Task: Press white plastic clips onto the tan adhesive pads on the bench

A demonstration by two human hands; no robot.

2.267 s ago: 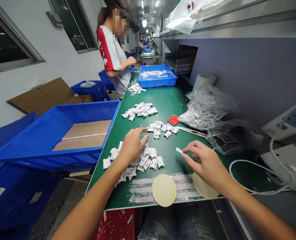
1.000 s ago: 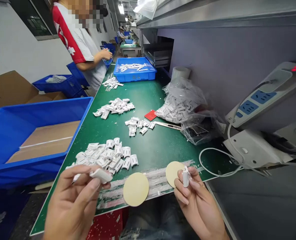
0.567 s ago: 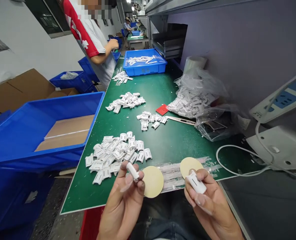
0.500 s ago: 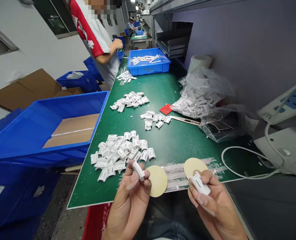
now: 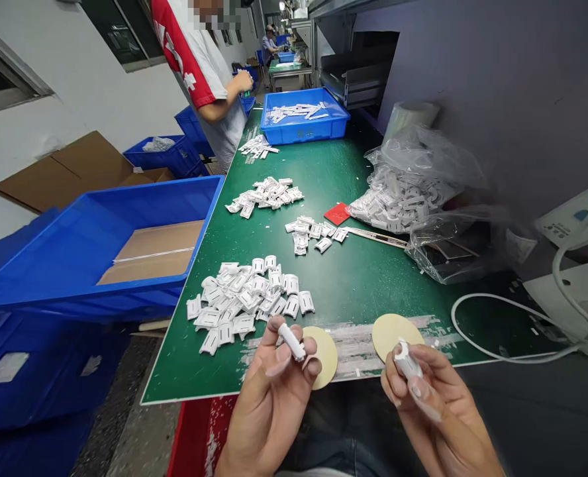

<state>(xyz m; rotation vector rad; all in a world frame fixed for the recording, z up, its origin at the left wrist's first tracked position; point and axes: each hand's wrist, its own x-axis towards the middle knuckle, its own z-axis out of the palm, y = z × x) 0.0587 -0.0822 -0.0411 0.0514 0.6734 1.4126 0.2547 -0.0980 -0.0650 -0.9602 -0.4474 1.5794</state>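
Between the thumb and fingers of my left hand [image 5: 274,391] is a small white plastic part [image 5: 292,342], held edge-on above the near edge of the green table [image 5: 358,278]. My right hand [image 5: 438,404] pinches a similar white plastic part [image 5: 407,360], its slotted face turned partly away. A cream round disc [image 5: 326,358] lies just behind my left hand, and a second cream disc [image 5: 393,331] is behind my right. Left of them spreads a large pile of white curved parts [image 5: 244,298] with slots.
Smaller piles of white parts [image 5: 267,195] lie farther back, before a blue tray [image 5: 304,132]. A filled plastic bag [image 5: 398,199], a utility knife [image 5: 378,237] and a white cable [image 5: 473,298] are on the right. A large blue bin [image 5: 90,252] adjoins the left edge; a person [image 5: 209,86] stands beyond.
The part in my right hand has turned from showing its slotted face to a narrower side. My left hand keeps its part in much the same pose. The whole view has shifted slightly.
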